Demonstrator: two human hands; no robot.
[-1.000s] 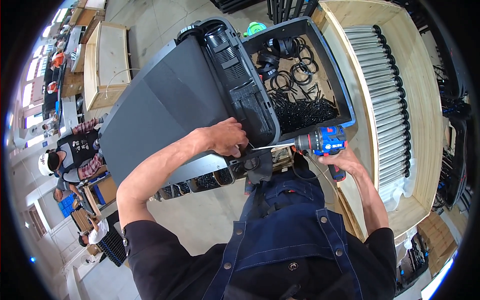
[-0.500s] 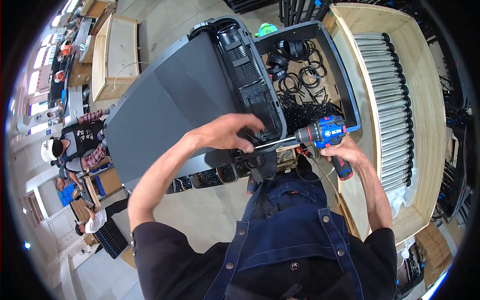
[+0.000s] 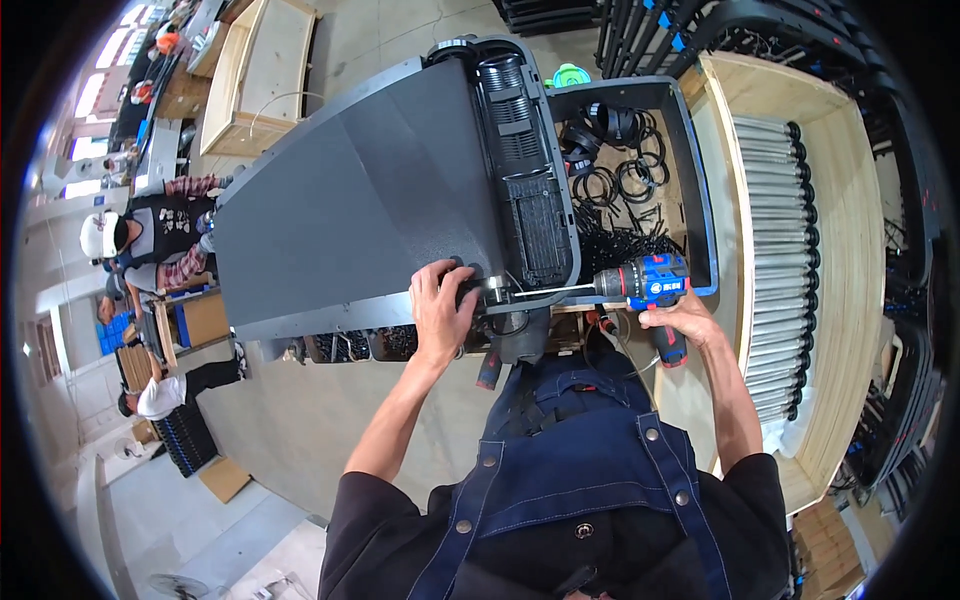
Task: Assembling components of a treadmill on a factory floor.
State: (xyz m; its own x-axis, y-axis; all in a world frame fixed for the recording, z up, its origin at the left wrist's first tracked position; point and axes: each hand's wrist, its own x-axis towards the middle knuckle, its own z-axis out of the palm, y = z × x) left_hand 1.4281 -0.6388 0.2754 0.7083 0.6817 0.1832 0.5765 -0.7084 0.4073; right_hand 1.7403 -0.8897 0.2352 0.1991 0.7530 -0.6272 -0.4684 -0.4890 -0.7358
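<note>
A treadmill with a wide black belt (image 3: pixel 350 200) stands across my front, its open end compartment (image 3: pixel 525 130) on the right. My left hand (image 3: pixel 438 312) rests at the belt's near right corner, its bent fingers over the edge beside a shiny metal roller end (image 3: pixel 496 288). A dark part shows between thumb and forefinger. In my right hand (image 3: pixel 690 322) is a blue and black cordless drill (image 3: pixel 655 282), held by its grip. Its long thin bit (image 3: pixel 555 291) points left across the frame's near corner, with its tip close to the roller end.
Beyond the drill, a dark bin (image 3: pixel 700 190) holds black rings, clamps and screws. A wooden crate (image 3: pixel 850 250) on the right holds metal rollers (image 3: pixel 778 260) in rows. Small parts bins (image 3: pixel 395 343) sit below the treadmill's near side. Two people (image 3: pixel 165 235) are at the far left.
My left hand has come down from above the compartment's corner onto the belt edge, farther left. The drill stays in my right hand, its bit still level. The whole view has shifted a little.
</note>
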